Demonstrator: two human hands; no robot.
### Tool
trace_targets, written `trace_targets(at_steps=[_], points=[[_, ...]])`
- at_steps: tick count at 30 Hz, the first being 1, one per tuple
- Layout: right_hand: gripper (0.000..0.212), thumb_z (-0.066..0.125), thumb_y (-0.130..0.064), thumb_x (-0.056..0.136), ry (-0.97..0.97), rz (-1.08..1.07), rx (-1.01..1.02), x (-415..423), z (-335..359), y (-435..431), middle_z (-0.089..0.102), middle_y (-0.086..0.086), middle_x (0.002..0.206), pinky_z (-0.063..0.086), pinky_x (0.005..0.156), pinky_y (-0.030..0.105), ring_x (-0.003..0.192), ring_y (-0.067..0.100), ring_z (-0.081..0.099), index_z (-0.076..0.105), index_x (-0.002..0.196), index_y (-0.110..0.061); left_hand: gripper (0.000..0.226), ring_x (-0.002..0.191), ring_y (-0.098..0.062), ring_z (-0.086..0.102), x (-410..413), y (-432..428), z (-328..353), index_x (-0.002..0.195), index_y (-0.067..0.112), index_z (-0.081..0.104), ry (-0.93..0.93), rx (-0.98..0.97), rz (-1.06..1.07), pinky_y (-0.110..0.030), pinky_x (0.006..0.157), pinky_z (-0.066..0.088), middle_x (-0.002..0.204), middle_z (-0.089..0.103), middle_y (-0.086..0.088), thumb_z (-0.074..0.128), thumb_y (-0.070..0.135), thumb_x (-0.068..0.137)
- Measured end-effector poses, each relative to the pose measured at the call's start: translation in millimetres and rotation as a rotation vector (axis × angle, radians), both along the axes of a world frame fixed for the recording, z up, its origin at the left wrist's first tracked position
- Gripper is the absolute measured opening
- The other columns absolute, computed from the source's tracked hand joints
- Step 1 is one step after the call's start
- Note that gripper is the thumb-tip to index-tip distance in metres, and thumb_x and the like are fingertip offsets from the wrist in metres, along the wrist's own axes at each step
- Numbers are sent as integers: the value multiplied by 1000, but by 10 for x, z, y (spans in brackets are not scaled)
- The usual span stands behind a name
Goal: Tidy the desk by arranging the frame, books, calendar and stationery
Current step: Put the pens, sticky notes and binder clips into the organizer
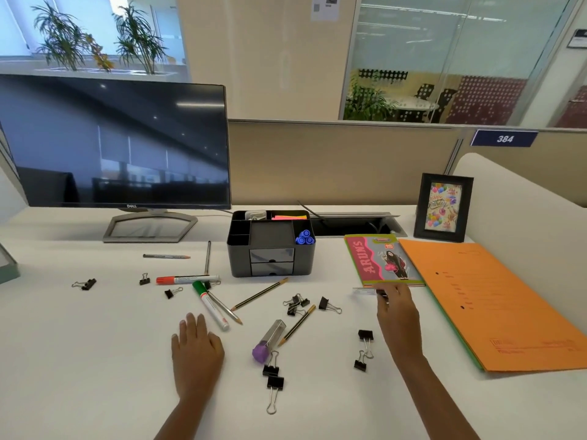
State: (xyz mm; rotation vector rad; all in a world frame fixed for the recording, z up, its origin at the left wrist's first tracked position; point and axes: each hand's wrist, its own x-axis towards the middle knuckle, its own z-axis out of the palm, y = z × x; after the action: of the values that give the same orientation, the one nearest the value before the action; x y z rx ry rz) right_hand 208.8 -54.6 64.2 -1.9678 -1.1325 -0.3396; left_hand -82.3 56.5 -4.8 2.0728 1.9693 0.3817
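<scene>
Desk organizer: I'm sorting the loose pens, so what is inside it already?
The organizer holds blue markers in its right front slot and bright sticky notes at the back. A shiny item sits back left, unclear what. Both drawers are closed, so their contents are hidden.

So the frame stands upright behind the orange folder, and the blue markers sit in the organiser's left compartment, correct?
No: the head view shows the blue markers in the right compartment of the organiser. The rest holds.

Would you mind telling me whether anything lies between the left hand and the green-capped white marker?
Nothing visible does: only bare white desk separates the left hand from the green-capped white marker.
</scene>
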Motion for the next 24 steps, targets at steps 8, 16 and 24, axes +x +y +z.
trace_targets(at_steps=[8,16,24], points=[[16,58,7,83,-175,191,221,-92,741,721,62,19,96,44,71,17,81,26,62,63,98,2,53,115,-44,53,23,7,23,117,-9,58,-5,67,52,-57,95,41,125,55,-29,31,17,79],[32,46,17,79,-201,349,-92,-200,981,1384,56,22,100,39,53,31,71,37,59,59,105,3,56,116,-42,54,29,15,-4,118,-7,58,21,97,58,-54,95,41,126,55,-27,27,21,80],[29,40,-3,95,-165,346,-375,-179,718,1637,53,15,121,46,78,31,99,28,58,49,122,-5,57,99,-40,64,21,48,-4,104,-7,66,56,33,51,-54,81,50,111,65,-26,26,22,76]])
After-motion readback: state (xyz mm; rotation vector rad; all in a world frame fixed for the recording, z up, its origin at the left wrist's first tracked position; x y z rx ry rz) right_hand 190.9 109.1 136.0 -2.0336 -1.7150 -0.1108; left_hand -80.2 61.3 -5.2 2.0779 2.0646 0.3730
